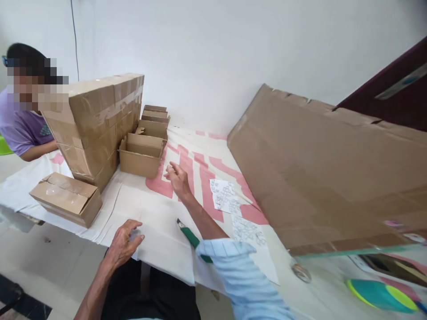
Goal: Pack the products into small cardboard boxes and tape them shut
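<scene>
My left hand (125, 242) hovers at the near edge of the table, thumb and fingers apart and nothing between them. My right hand (178, 180) reaches forward over the pink-and-white cloth (156, 213), its fingers loosely bent and holding nothing that I can see. Just beyond it stands an open cardboard box (140, 162), the nearest in a row, and the hand appears apart from it. A green-handled tool with a dark tip (188, 235) lies under my right forearm, partly covered by the sleeve. Two paper sheets with drawn marks (227, 195) lie right of that forearm.
Stacked taped cartons (106, 120) form a wall on the left, with a closed carton (66, 198) before them. Behind sits another person (23, 120). A large cardboard panel (327, 173) leans at right, near a tape roll (301, 273) and a teal-and-yellow object (376, 295).
</scene>
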`<state>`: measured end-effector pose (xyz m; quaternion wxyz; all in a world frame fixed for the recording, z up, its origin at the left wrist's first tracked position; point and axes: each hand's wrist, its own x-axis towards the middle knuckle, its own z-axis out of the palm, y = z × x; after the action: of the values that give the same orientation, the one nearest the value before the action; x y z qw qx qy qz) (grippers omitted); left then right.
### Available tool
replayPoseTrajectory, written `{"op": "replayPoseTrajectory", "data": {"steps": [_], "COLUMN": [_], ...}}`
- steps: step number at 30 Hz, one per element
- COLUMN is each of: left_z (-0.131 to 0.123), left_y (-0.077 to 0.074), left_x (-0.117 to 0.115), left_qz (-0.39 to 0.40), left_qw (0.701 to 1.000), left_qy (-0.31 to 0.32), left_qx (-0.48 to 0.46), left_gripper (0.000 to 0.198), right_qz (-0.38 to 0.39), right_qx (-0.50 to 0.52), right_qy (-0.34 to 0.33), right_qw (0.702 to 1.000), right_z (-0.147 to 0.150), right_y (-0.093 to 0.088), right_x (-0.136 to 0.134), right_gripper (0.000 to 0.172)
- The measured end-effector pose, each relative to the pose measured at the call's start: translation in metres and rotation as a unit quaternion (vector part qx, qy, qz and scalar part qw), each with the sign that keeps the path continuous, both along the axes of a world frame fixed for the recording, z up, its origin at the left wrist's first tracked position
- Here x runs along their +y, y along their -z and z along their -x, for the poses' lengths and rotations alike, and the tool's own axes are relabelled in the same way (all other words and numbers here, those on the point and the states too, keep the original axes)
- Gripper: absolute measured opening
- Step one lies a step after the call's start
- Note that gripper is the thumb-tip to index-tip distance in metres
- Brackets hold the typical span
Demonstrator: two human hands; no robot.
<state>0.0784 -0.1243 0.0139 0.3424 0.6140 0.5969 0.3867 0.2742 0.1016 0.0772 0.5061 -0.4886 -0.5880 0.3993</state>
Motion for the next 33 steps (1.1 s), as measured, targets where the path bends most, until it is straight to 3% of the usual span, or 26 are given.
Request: {"op": "replayPoseTrajectory", "data": {"steps": [3,8,12,16,19,23,33], "left_z": [0.006,0.022,0.036,0.042,0.041,0.037,0.041], "left_y": [0.008,0.014,0.005,-0.006,-0.01,-0.009,0.0], "left_x": [0.007,0.042,0.103,0.178,0.226,0.269,0.323], "left_qz": [0.001,-0.014,-0.002,0.005,0.003,-0.001,0.028], "left_qw": [1.0,0.996,0.995,0.995,0.996,0.996,0.994], "left_qy": [0.012,0.053,0.051,0.027,0.01,-0.011,-0.016], "left_qx": [0.02,0.068,0.083,0.092,0.093,0.094,0.108], "left_gripper": [0.031,0.037,0.042,0.043,0.042,0.04,0.028], "right_qz": [-0.06,-0.117,-0.143,-0.172,-0.193,-0.2,-0.21], "right_qx": [-0.071,-0.231,-0.317,-0.343,-0.347,-0.349,-0.357], "right_qy": [-0.026,0.002,0.051,0.077,0.102,0.123,0.141], "right_qw": [0.995,0.966,0.936,0.92,0.912,0.907,0.899], "right_z": [-0.023,-0.089,-0.134,-0.15,-0.148,-0.144,-0.143], "right_y": [0.022,0.083,0.129,0.158,0.168,0.172,0.173], "right_x": [-0.046,-0.131,-0.174,-0.194,-0.196,-0.192,-0.189], "right_gripper": [0.058,0.04,0.036,0.032,0.031,0.03,0.028]}}
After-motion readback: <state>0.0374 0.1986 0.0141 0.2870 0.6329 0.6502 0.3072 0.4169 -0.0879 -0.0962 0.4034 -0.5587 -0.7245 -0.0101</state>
